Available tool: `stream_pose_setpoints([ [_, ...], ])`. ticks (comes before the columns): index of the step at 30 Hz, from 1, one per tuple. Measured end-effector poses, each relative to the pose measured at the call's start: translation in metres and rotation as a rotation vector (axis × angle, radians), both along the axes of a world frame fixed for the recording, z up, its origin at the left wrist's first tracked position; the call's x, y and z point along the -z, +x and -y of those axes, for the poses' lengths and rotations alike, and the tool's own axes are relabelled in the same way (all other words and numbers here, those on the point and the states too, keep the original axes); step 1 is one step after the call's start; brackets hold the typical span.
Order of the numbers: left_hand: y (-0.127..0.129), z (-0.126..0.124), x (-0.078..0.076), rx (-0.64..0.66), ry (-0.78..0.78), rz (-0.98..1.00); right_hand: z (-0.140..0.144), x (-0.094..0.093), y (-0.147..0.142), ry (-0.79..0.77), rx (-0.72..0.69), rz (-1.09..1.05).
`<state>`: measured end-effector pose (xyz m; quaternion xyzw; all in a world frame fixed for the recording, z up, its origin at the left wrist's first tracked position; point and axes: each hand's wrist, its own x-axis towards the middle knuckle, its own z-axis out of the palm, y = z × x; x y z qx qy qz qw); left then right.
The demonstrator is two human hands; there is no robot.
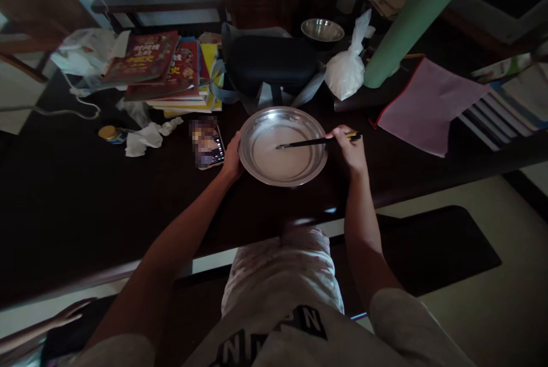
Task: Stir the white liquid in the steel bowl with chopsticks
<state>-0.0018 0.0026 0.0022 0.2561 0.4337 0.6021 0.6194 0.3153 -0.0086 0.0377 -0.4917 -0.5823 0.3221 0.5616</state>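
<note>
A round metal basin (314,170) stands near the table's front edge, holding a pale, whitish liquid or batter (274,161). My left hand (233,157) grips the basin's left rim, partly hidden by its wall. Dark chopsticks (302,142) with light-coloured ends are held in my right hand (349,147), at the basin's right side. Their tips reach into the pale contents near the middle. Just left of my left hand lies a phone (217,147) with its screen lit.
Behind the basin are a black case (272,61), a tied bag of white powder (345,75), a green bottle (411,30) and a smaller metal bowl (322,30). Books (171,70), crumpled tissue (144,138) and a small jar (110,134) lie left; a pink folder (430,104) lies right. Another person's hand (75,311) shows lower left.
</note>
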Motion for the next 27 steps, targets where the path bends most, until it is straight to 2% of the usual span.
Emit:
stream_pose_setpoints([
  [3,0.0004,0.0002,-0.0007,-0.008,-0.005,-0.009,0.0,0.0012,0.0035,0.03,0.103,-0.046],
  [9,-0.0007,0.0005,-0.0012,-0.007,-0.016,-0.027,0.0013,-0.0001,-0.0011,-0.024,-0.08,0.017],
  [14,-0.0012,-0.0001,0.0021,-0.003,0.003,-0.034,0.0022,-0.0017,0.0015,0.014,0.089,-0.023],
  [19,-0.0019,-0.0023,0.0062,-0.005,0.021,-0.058,0.0019,-0.0009,0.0017,-0.01,-0.031,0.035],
  [24,-0.0024,-0.0027,0.0062,-0.004,0.006,-0.038,0.0015,-0.0003,0.003,0.008,0.092,-0.02],
  [27,-0.002,-0.0024,0.0055,-0.002,0.011,-0.041,0.0026,-0.0009,0.0032,-0.033,0.036,-0.009],
])
